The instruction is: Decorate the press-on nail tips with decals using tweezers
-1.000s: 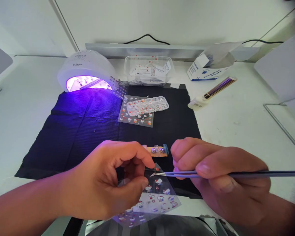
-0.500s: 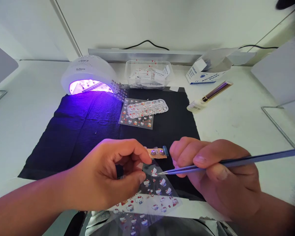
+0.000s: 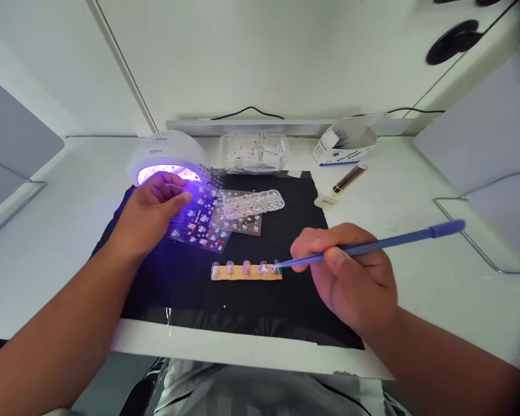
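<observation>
My left hand (image 3: 158, 208) is pinched at the upper edge of a clear sticker sheet (image 3: 201, 222) with small white-and-red cartoon cats, in front of the glowing nail lamp (image 3: 167, 151). In my right hand (image 3: 344, 271) are blue tweezers (image 3: 372, 245), held like a pen and pointing left. Their tips are at the right end of a tan strip (image 3: 236, 276) carrying several false nail tips (image 3: 247, 267). A small whitish piece seems to lie near the tips; whether they grip it I cannot tell. The strip lies on black paper (image 3: 260, 312).
Behind lie a second sticker sheet (image 3: 247, 224) and a clear rhinestone case (image 3: 255, 203). Farther back are a plastic tub (image 3: 253, 155) of packets and an alcohol pads box (image 3: 344, 151). A bottle with a dark, gold-trimmed cap (image 3: 349, 179) lies at right, near a wire stand (image 3: 468, 237).
My left hand has carried the sticker sheet away from the front edge, up and left toward the lamp. The tweezers have moved to the strip's right end. The view has tilted up.
</observation>
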{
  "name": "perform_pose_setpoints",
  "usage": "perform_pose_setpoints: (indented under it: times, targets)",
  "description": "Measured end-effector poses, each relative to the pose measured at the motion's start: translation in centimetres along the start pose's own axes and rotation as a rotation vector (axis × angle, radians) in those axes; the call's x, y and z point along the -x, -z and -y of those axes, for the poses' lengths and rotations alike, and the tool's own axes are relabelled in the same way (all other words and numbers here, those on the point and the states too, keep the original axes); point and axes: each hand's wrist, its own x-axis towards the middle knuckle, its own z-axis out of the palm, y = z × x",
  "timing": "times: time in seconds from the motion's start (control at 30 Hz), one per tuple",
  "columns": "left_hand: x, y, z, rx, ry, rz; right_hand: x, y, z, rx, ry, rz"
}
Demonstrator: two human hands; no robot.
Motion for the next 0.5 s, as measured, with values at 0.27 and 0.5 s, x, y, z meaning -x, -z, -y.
perform_pose_setpoints:
  times: [0.27,0.5]
  targets:
    - [0.7,-1.2,-0.3,-0.237,-0.132,0.005,-1.2,0.8,1.6,-0.025,0.061,-0.113]
    - [3.6,-2.7,-6.6,-0.279,-0.281,0.548,-1.5,3.2,3.6,0.062,-0.019,-0.032]
